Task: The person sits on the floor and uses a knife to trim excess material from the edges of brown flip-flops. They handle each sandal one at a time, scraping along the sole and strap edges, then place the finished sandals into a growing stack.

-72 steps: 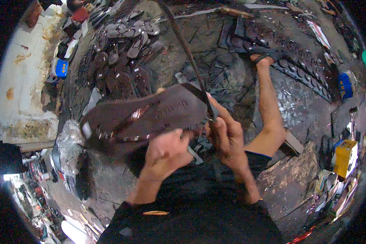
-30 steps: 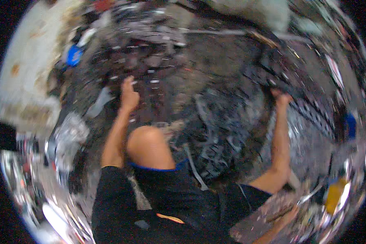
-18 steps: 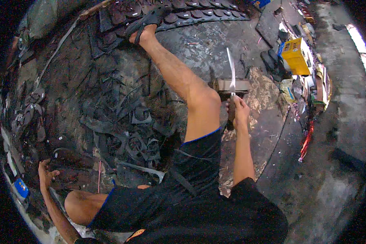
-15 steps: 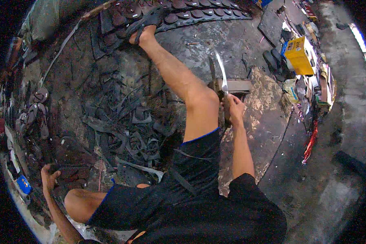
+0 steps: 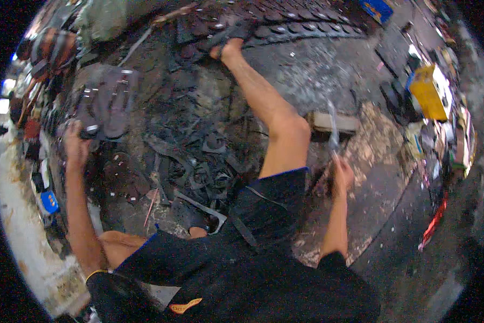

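My right hand (image 5: pixel 343 175) grips a knife (image 5: pixel 333 124) with a long, narrow, slightly curved blade that points away from me. Just beyond and beside the blade lies a pale rectangular block (image 5: pixel 320 122). Far out on the left, my left hand (image 5: pixel 76 142) reaches forward, its fingers smeared by motion. It is right beside a pair of dark strapped sandals (image 5: pixel 112 105) lying side by side; whether it touches or grips the nearer one cannot be made out.
Black rubber-like scraps (image 5: pixel 199 156) lie heaped between my legs. Rows of dark soles (image 5: pixel 306 31) line the far side. At the right stand a yellow box (image 5: pixel 430 91) and a dark pair of footwear (image 5: pixel 395 102). A small blue packet (image 5: pixel 50 202) sits at the left edge.
The view has swung, shifting the scene rightward, and upward on the left. My left hand has moved forward to the sandals. My right hand still grips the knife, now nearer me relative to the block.
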The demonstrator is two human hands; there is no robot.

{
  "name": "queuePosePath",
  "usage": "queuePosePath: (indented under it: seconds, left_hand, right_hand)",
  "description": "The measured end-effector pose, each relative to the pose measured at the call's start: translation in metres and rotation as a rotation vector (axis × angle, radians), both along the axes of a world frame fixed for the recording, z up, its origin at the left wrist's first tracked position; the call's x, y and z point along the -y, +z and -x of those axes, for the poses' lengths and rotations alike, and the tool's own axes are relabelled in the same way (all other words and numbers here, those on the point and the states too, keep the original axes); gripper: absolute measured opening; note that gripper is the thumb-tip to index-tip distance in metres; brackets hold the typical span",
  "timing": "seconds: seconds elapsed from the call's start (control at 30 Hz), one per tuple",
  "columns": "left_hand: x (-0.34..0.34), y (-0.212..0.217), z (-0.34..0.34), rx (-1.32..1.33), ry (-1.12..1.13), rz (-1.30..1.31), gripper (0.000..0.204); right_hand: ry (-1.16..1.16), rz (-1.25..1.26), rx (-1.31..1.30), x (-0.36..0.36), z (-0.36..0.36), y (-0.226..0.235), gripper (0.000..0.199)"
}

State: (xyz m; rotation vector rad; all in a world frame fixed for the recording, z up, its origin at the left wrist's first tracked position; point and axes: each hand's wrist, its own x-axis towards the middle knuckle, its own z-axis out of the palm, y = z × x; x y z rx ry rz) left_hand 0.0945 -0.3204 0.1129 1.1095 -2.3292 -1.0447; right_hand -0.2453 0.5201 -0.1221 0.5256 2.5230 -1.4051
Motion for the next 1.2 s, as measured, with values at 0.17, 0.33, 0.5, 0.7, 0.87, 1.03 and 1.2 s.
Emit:
queuePosePath:
  seconds: [0.17, 0.33, 0.5, 0.7, 0.87, 1.03, 1.2]
  left_hand:
    - [-0.136, -0.123, -0.012, 0.309, -0.268, 0.581, 0.02]
    - [-0.214, -0.207, 0.015, -0.163, 0.491, -1.178, 0.045]
    - [-0.228, -0.191, 0.057, -0.089, 0.357, -1.048, 0.077]
    - [-0.253, -0.131, 0.111, -0.34, 0.387, -0.898, 0.043]
    - [-0.289, -0.035, 0.126, -0.595, 0.017, -0.86, 0.026]
    - [-0.317, 0.022, 0.12, -0.382, -0.049, -0.83, 0.037]
    - [-0.326, 0.033, 0.1, -0.154, -0.073, -0.544, 0.049]
  right_hand:
    - [0.017, -0.288, -0.467, -0.049, 0.005, 0.026, 0.038]
    - [0.338, -0.886, -0.67, -0.015, 0.062, 0.055, 0.051]
    - [0.096, 0.091, -0.322, 0.016, -0.044, 0.034, 0.05]
    - [0.335, -0.203, -0.628, 0.099, 0.042, 0.17, 0.038]
    - [0.639, 0.516, -0.145, 0.281, 0.044, 0.221, 0.031]
    - [0.759, 0.672, 0.141, 0.354, -0.023, 0.204, 0.032]
    - [0.949, 0.792, -0.007, 0.37, -0.042, 0.232, 0.029]
